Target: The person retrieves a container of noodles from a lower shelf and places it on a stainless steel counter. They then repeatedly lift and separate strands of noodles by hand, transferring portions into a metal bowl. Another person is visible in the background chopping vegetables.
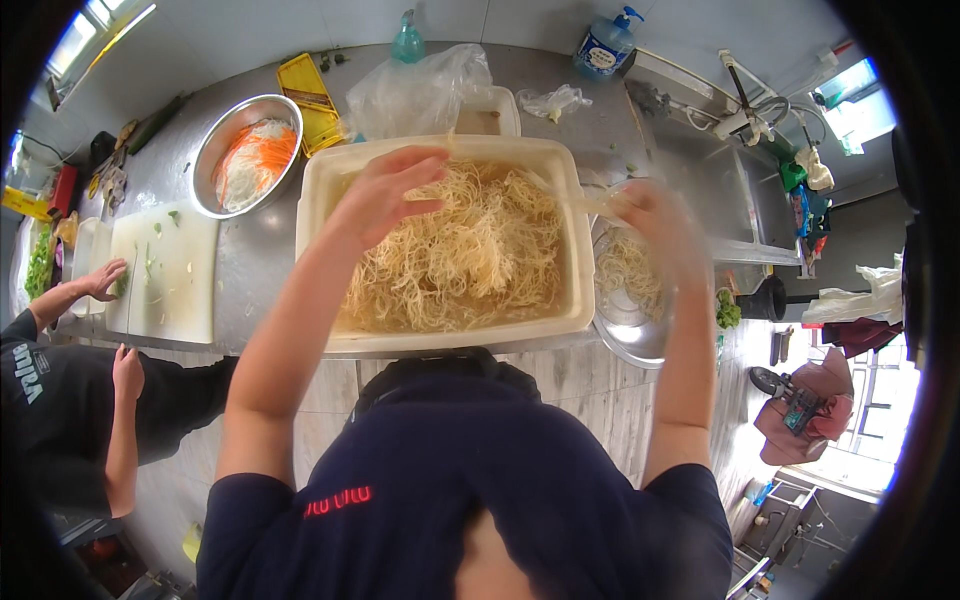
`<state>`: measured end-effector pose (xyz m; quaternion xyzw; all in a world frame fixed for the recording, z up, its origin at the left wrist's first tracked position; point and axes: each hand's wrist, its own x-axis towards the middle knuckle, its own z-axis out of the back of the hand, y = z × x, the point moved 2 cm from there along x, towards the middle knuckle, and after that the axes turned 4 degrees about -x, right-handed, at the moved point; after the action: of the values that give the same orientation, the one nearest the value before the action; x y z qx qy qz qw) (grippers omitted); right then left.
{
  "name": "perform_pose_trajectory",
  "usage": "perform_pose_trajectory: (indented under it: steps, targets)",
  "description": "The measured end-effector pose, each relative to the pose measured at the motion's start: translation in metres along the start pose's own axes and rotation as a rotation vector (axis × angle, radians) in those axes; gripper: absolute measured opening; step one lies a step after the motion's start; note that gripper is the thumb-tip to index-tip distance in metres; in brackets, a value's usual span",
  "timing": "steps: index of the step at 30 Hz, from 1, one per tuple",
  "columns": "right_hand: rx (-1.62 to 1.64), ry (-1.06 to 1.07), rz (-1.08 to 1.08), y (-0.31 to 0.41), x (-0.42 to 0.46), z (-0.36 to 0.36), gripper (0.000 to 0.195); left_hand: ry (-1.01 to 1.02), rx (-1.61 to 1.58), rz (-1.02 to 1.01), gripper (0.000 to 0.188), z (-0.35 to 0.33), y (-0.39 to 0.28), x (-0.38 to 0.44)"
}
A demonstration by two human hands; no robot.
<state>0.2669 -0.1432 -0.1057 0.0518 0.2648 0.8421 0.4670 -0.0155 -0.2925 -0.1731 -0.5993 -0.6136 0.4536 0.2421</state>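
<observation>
A large cream plastic tub (581, 300) stands before me, holding a tangle of pale yellow, noodle-like strands (465, 247) in cloudy liquid. My left hand (390, 191) is over the tub's left part, fingers apart, with nothing visible in its grasp. Beyond the tub's right rim, my right hand (649, 206) is blurred and pinches a few pale strands (600, 202) that trail leftward over the rim. Below that hand, a round metal bowl (630, 345) contains more such strands (630, 262); my forearm partly covers it.
At left, a co-worker's hand (103, 281) rests by a knife (133, 292) on a white cutting board (180, 277). A steel bowl (202, 176) holds shredded orange and white vegetables. Behind the tub are a yellow slicer (311, 101), a plastic bag (420, 90) and a pump bottle (606, 45).
</observation>
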Motion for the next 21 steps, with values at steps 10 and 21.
perform_pose_trajectory:
  steps: [10, 21]
  targets:
    - [-0.123, -0.151, 0.310, 0.013, -0.009, -0.130, 0.026, 0.074, 1.288, -0.485, 0.029, -0.006, 0.098, 0.024]
    - [0.777, 0.462, 0.236, 0.066, 0.028, -0.079, 0.016, 0.232, 0.686, -0.152, 0.024, -0.017, 0.020, 0.012]
